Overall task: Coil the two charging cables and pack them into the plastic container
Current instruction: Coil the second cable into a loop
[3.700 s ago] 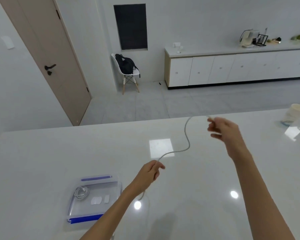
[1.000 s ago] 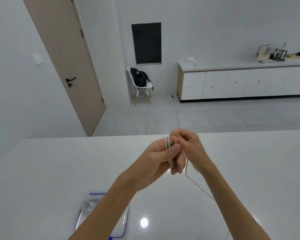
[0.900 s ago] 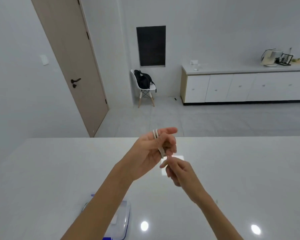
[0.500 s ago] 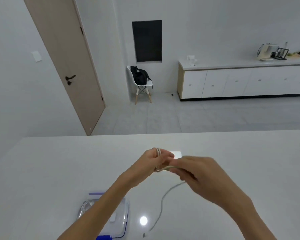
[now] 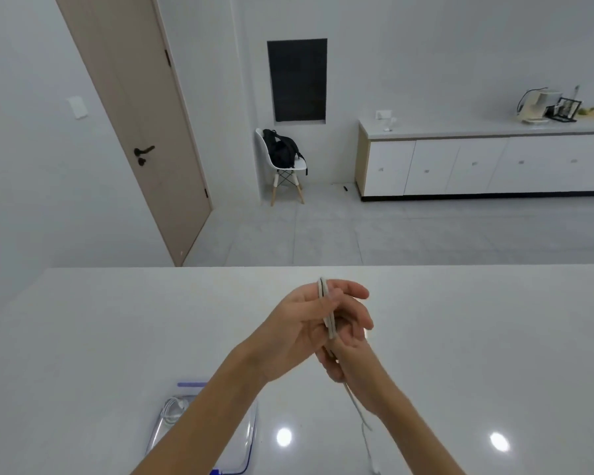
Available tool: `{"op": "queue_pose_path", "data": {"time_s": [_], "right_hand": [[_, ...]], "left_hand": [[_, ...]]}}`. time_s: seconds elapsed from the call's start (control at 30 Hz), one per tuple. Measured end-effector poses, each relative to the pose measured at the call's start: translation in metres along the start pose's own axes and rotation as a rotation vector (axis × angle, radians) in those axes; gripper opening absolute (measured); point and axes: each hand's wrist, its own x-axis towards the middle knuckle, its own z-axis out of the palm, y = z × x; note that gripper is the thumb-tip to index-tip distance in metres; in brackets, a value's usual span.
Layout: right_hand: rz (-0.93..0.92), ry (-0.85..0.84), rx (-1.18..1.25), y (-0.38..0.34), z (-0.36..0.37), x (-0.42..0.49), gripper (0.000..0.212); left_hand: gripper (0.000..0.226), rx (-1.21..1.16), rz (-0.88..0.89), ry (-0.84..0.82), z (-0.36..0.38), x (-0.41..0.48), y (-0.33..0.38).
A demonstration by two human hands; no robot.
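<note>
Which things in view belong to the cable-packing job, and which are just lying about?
Job:
- white cable, looped round the left hand, its tail held by the right hand
- coiled cable in the plastic container

Lying about:
- backpack on the chair
- white appliance on the far counter

white cable (image 5: 328, 311) half-coiled, other cable (image 5: 173, 409) in container (image 5: 253, 434)

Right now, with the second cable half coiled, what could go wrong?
The loops on the left hand could slip off and uncoil. The loose tail below the right hand could snag on the table. The left forearm hangs over the plastic container and might bump it.
</note>
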Motion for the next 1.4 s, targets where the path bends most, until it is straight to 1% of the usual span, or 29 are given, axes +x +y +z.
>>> {"op": "queue_pose_path", "data": {"time_s": [0.07,0.1,0.13,0.2,0.23,0.27,0.3,0.33,0.4,0.43,0.5,0.53,0.57,0.63,0.7,0.77,0.83,0.9,0.93,1.0,1.07,1.13,1.17,1.2,1.23,1.27,1.3,1.33,1.4], "right_hand": [[0.043,0.038,-0.084,0.022,0.011,-0.017,0.042],[0.047,0.031,-0.167,0.029,0.011,-0.027,0.038],[0.023,0.008,-0.289,0.029,0.010,-0.036,0.030],[-0.118,-0.065,-0.635,0.021,-0.002,-0.049,0.017],[-0.230,-0.045,-0.821,0.008,-0.011,-0.050,0.018],[-0.361,0.020,-0.983,-0.006,-0.021,-0.048,0.021],[-0.499,0.105,-1.116,-0.023,-0.031,-0.043,0.023],[-0.632,0.163,-1.177,-0.038,-0.041,-0.036,0.022],[-0.786,0.185,-1.144,-0.063,-0.057,-0.018,0.015],[-0.802,0.169,-1.038,-0.071,-0.063,-0.008,0.012],[-0.686,0.130,-0.676,-0.075,-0.070,0.011,0.006],[-0.599,0.109,-0.499,-0.073,-0.069,0.019,0.003],[-0.517,0.092,-0.358,-0.067,-0.064,0.024,0.002],[-0.357,0.061,-0.148,-0.044,-0.052,0.032,0.014],[-0.196,0.028,0.061,-0.020,-0.037,0.033,0.021],[-0.086,0.062,0.122,-0.002,-0.026,0.027,0.016],[-0.033,0.118,0.035,0.015,-0.016,0.015,0.020],[0.026,0.139,-0.007,0.027,-0.004,-0.003,0.034],[0.040,0.133,-0.022,0.031,0.000,-0.013,0.036],[0.022,0.138,-0.140,0.030,0.003,-0.032,0.027],[0.023,0.087,-0.342,0.018,-0.006,-0.041,0.017],[0.080,-0.055,-0.524,0.001,-0.018,-0.041,0.018],[0.130,-0.114,-0.512,-0.006,-0.024,-0.040,0.018],[0.168,-0.151,-0.430,-0.014,-0.027,-0.039,0.015],[0.192,-0.173,-0.356,-0.021,-0.030,-0.041,0.013],[0.179,-0.185,-0.355,-0.026,-0.032,-0.044,0.012],[0.145,-0.193,-0.439,-0.032,-0.035,-0.048,0.012],[0.057,-0.177,-0.613,-0.040,-0.039,-0.052,0.015],[-0.288,-0.028,-1.057,-0.060,-0.052,-0.049,0.024]], "left_hand": [[0.030,0.085,0.051,0.132,-0.014,0.005,0.004],[0.030,0.142,0.059,0.217,-0.023,0.009,0.004],[0.030,0.200,0.048,0.288,-0.033,0.012,0.001],[0.031,0.324,-0.036,0.357,-0.046,0.016,-0.010],[0.034,0.382,-0.102,0.354,-0.049,0.016,-0.019],[0.042,0.428,-0.177,0.324,-0.048,0.014,-0.028],[0.054,0.465,-0.251,0.272,-0.043,0.011,-0.037],[0.069,0.483,-0.305,0.203,-0.035,0.009,-0.044],[0.093,0.409,-0.317,0.058,-0.014,0.005,-0.049],[0.104,0.330,-0.293,0.004,-0.005,0.005,-0.047],[0.120,0.232,-0.243,-0.065,0.005,0.006,-0.036],[0.119,0.210,-0.220,-0.094,0.008,0.007,-0.029],[0.114,0.181,-0.204,-0.122,0.009,0.008,-0.022],[0.100,0.108,-0.198,-0.111,0.007,0.008,-0.013],[0.080,0.063,-0.223,0.004,0.001,0.007,-0.012],[0.063,0.114,-0.279,0.091,-0.005,0.006,-0.018],[0.066,0.099,-0.320,0.149,-0.006,0.003,-0.021],[0.077,-0.095,-0.281,0.203,-0.011,0.003,-0.019],[0.081,-0.229,-0.239,0.236,-0.017,0.006,-0.019],[0.086,-0.435,-0.180,0.322,-0.032,0.013,-0.024],[0.088,-0.458,-0.166,0.358,-0.038,0.020,-0.033],[0.085,-0.382,-0.133,0.382,-0.036,0.027,-0.042],[0.082,-0.342,-0.109,0.398,-0.033,0.031,-0.044],[0.081,-0.297,-0.086,0.412,-0.031,0.035,-0.045],[0.082,-0.213,-0.071,0.414,-0.030,0.038,-0.045],[0.086,-0.090,-0.066,0.405,-0.030,0.041,-0.045],[0.092,0.064,-0.079,0.379,-0.029,0.042,-0.045],[0.099,0.209,-0.106,0.338,-0.026,0.040,-0.045],[0.108,0.367,-0.208,0.209,-0.016,0.031,-0.047]]}}
